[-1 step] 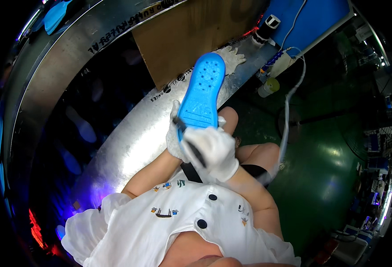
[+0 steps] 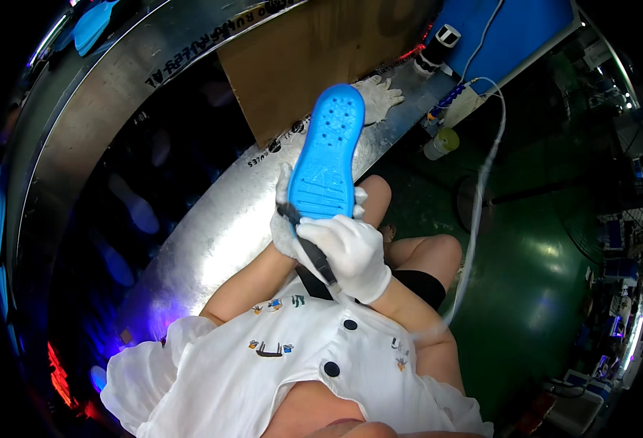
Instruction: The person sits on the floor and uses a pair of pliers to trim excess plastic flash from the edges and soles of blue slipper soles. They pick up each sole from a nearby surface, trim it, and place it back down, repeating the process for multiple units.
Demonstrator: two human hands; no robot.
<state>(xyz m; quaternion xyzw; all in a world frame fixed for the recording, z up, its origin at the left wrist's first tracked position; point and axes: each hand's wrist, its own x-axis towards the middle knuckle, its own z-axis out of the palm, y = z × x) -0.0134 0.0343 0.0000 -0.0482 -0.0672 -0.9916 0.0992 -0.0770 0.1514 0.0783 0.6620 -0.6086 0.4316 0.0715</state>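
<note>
Both forearms rise bare from the lower edge and meet in front of the chest. The left hand, white-gloved, sits behind with fingers curled upward; the right hand, also gloved, closes in a fist just before it.

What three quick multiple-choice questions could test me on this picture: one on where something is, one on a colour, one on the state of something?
1. Where does the spare white glove lie?
A. on the metal surface beyond the sole
B. on the green floor
C. on the person's lap

2. What colour is the shoe sole?
A. red
B. blue
C. yellow

3. What is the right hand doing?
A. hanging open
B. gripping a dark tool
C. resting on the floor

Answers: 1 A, the glove lies by the brown board. 2 B, the sole is bright blue. 3 B, its gloved fingers close round the dark tool, while the left hand holds the sole from behind.
</note>
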